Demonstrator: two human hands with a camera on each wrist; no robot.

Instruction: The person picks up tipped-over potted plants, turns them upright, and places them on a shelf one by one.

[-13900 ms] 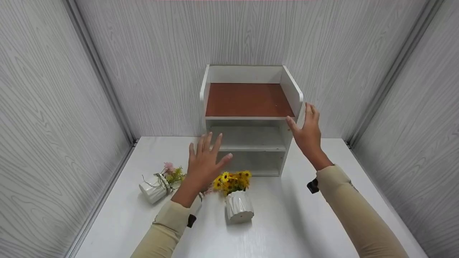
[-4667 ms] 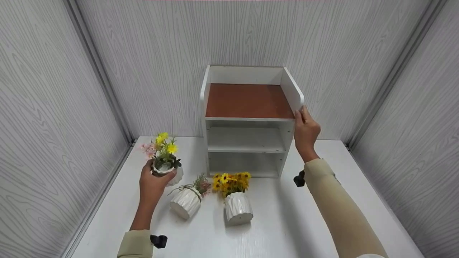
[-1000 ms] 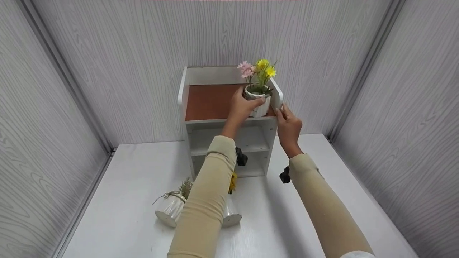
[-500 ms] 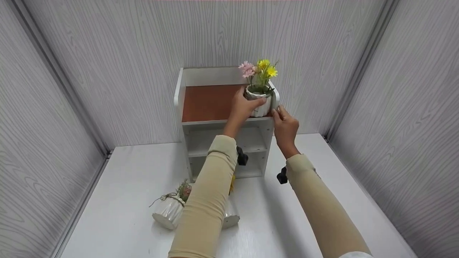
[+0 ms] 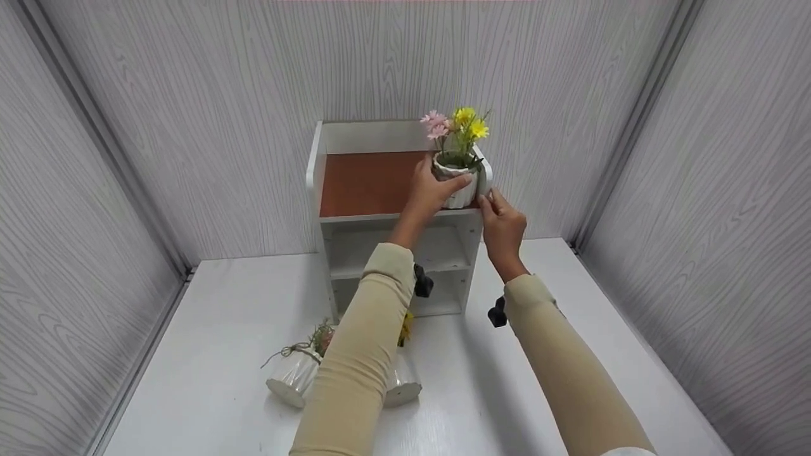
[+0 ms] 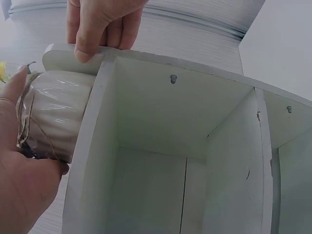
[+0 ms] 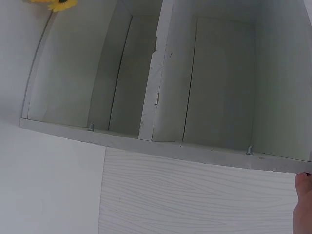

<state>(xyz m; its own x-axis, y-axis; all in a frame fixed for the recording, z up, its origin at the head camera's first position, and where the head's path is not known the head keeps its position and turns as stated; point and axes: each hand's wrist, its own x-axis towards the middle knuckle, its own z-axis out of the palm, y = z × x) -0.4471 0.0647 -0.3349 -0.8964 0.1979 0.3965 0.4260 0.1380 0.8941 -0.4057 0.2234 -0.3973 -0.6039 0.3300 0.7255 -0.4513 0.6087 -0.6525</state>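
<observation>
Gripping the white flowerpot (image 5: 467,196) with the left hand (image 5: 431,191), spread only as wide as the pot, with the thumb across its near side. Holding it upright over the right end of the red-brown top (image 5: 364,183) of the shelf unit (image 5: 355,218), just beside the right side panel (image 5: 487,170). Pinching that panel's front edge with the right hand (image 5: 504,229), held narrow, just right of and below the left. Below the left hand, stretching the left sleeve (image 5: 355,361) between a twine-tied pot (image 5: 295,376) and a partly hidden pot (image 5: 403,381), both lying tipped on the white table (image 5: 234,316).
</observation>
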